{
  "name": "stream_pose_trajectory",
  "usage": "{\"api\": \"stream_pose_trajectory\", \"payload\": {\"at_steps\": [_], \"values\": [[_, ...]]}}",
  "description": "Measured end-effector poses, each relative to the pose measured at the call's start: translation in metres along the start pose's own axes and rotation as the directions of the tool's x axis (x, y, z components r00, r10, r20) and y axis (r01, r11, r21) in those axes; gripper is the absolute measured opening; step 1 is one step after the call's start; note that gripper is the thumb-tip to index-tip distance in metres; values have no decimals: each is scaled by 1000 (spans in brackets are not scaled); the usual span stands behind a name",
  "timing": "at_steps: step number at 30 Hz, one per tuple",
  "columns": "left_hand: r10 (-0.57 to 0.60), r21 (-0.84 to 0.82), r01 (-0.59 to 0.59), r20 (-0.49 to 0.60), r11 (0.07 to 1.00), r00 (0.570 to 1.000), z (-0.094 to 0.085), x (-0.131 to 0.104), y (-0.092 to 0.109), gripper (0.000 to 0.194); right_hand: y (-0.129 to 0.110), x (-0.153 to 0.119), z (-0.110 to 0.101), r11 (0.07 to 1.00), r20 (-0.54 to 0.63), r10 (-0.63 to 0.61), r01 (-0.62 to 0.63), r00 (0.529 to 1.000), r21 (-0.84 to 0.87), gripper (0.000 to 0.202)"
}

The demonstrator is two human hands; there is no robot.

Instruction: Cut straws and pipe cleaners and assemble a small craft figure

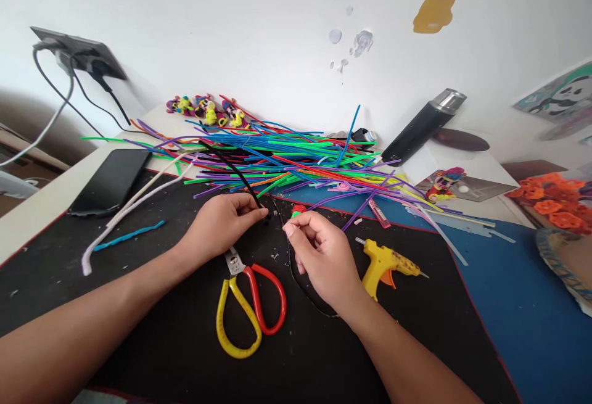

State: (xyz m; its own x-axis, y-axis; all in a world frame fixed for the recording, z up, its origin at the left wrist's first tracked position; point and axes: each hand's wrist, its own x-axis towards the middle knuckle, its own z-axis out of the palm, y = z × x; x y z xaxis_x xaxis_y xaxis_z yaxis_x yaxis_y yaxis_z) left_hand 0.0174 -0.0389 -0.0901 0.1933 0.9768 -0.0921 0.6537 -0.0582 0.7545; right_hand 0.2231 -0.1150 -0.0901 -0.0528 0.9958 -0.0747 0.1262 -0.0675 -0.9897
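Observation:
My left hand (227, 222) pinches a black pipe cleaner (235, 173) between thumb and forefinger; its far end slants up and left over the pile of pipe cleaners (287, 151). My right hand (324, 253) is closed in a pinch just to the right, and what its fingertips hold cannot be made out. Behind those fingertips shows a small red and green piece (298, 210). Scissors (252, 311) with one yellow and one red handle lie below my left hand, their blades partly hidden beneath it. A thin black cord (296, 282) curves down beside my right hand.
A yellow glue gun (388, 265) lies right of my right hand. At left are a phone (111, 179) and a twisted blue piece (129, 236). Small colourful figures (208, 111) sit behind the pile. A dark flask (423, 123) leans at the back right, near orange flowers (555, 203).

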Motion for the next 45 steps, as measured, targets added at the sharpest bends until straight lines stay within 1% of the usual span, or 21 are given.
{"api": "stream_pose_trajectory", "payload": {"at_steps": [7,11,18,25,30,33,35,37,39,40,41,43,45], "values": [[-29,0,29,5,1000,1000,-3,2,1,53,-3,-1,0,1000,7,5,-5,1000,0,24],[-25,-5,25,24,1000,999,-4,4,-1,50,-3,-1,1,1000,15,2,-2,1000,-2,22],[-63,-27,65,79,998,995,-7,6,-1,57,0,-1,3,1000,24,8,-8,1000,-5,24],[-65,-7,66,84,998,994,-8,7,-3,48,1,-2,4,1000,34,-4,5,999,-22,23],[-54,-15,55,81,998,995,-8,7,-5,47,2,-2,4,996,31,-32,34,999,-77,23],[-44,-25,46,77,999,996,-8,7,-5,49,1,-4,3,981,41,-90,96,995,-168,22],[-31,-42,34,76,999,997,-9,8,-6,51,0,-7,3,956,69,-146,158,987,-246,20],[-20,-64,24,71,998,997,-10,8,-7,52,-1,-12,5,914,122,-209,239,970,-329,20],[-18,-90,23,52,996,998,-12,8,-8,52,-3,-16,9,846,217,-255,326,942,-422,23],[-19,-102,22,33,995,999,-13,8,-8,52,-4,-18,11,801,281,-257,366,925,-473,25],[-16,-115,17,9,993,1000,-15,8,-8,52,-5,-20,14,751,349,-237,399,907,-526,28],[-1,-135,-6,-51,991,999,-18,7,-7,50,-9,-23,18,637,463,-154,446,873,-628,35],[17,-141,-32,-106,989,994,-21,6,-5,47,-12,-25,22,534,528,-71,479,846,-697,45]]}}
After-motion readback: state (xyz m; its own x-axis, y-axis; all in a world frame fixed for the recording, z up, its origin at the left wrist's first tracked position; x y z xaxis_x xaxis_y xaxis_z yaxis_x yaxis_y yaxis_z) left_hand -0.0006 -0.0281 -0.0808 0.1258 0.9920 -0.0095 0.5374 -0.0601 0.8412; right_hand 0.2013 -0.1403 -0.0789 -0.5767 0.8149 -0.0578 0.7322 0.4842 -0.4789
